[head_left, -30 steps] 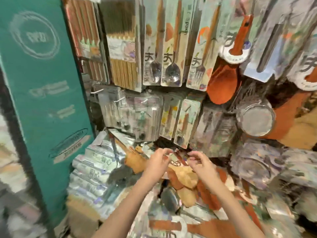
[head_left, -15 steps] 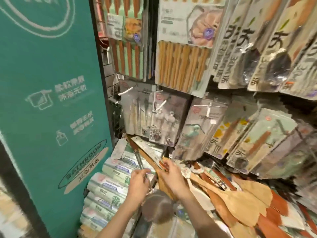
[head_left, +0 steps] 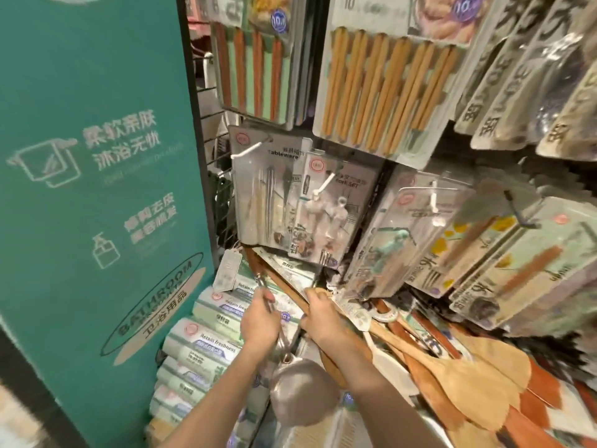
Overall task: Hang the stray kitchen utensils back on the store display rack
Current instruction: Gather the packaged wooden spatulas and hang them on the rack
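Ladle and spatula gripped below the rack.
Ladle (head_left: 303, 392) handle is clenched by the left hand (head_left: 260, 324); a spatula (head_left: 284, 286) handle is grasped by the right hand (head_left: 323, 318), at three o'clock.

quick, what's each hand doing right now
Left hand: gripping the metal handle of the steel ladle.
Right hand: gripping the dark wooden utensil handle.

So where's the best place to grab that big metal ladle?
Grab the ladle by its thin handle, about where the left hand holds it now, coming from the left. The round bowl hangs heavy and low, and the right hand and wooden spatulas crowd the right.
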